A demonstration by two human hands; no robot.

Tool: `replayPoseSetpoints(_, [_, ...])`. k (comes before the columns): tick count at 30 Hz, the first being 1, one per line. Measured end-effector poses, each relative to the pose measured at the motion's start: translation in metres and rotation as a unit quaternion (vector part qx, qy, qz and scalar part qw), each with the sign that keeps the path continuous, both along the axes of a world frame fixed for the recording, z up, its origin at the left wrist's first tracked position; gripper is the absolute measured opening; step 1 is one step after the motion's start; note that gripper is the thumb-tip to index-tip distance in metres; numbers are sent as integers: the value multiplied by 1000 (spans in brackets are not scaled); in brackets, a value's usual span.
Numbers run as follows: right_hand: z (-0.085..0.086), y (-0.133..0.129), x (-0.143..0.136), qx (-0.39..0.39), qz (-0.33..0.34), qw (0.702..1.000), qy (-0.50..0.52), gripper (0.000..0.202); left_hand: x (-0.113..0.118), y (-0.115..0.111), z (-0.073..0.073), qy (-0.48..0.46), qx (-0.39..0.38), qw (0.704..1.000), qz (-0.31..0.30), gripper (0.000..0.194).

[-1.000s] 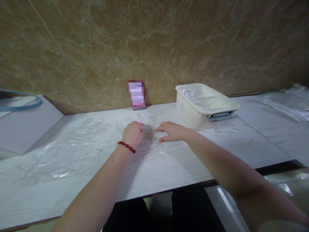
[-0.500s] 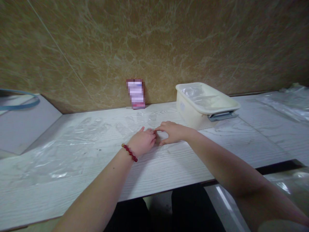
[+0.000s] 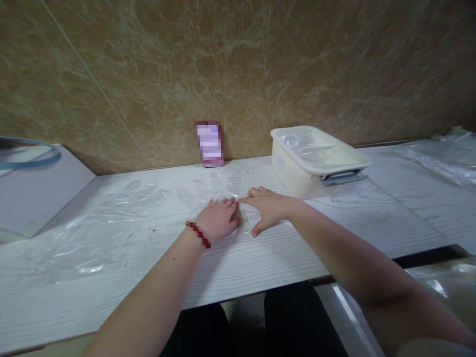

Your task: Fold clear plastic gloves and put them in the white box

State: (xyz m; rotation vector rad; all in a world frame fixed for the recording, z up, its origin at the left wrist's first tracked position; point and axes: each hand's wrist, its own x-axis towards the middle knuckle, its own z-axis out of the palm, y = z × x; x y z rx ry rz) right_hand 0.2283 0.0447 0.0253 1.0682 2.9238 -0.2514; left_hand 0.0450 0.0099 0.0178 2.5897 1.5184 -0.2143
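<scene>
A clear plastic bag (image 3: 244, 224) lies flat on the white wood-grain table, partly covered by my hands. My left hand (image 3: 217, 218), with a red bead bracelet at the wrist, rests palm down on the plastic with its fingers extended. Close on its right is my right hand (image 3: 269, 206). Its index fingertip touches the plastic near the left fingers, while the thumb is spread toward me at the bag's near edge. Nothing is gripped between that thumb and finger.
A cream plastic bin (image 3: 293, 171) with a grey latch holds clear plastic bags. More clear plastic (image 3: 96, 233) lies on the left, beside a white box (image 3: 40, 193). A blurred-out phone (image 3: 210, 144) leans on the marble wall. Further plastic bags (image 3: 446, 153) lie far right.
My right thumb has moved away from the index finger, toward me, widening the gap. My left hand has shifted slightly left, and more of the plastic's edge shows between the hands.
</scene>
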Motion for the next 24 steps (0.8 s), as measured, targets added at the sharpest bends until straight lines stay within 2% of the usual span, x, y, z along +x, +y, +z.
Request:
replayPoseSetpoints(3, [2,3,2,-6,9,1000,6,90,-1,-1,-1,7,-3,1000,2,54])
replayPoseSetpoints(7, [3,5,-3,29,-25,998,50,53,0,-3,1,8,13,1000,-11,50])
replayPoseSetpoints(9, [3,4,-7,44,-37,996,63,45,0,-3,3,2,20,1000,-18,47])
replayPoseSetpoints(16, [-1,0,-10,36,-25,998,33,52,1,-4,10,-21,8,999,-25,46])
replayPoseSetpoints(24, [-1,0,-10,17,-52,998,18,67,-13,3,4,14,-7,999,52,56])
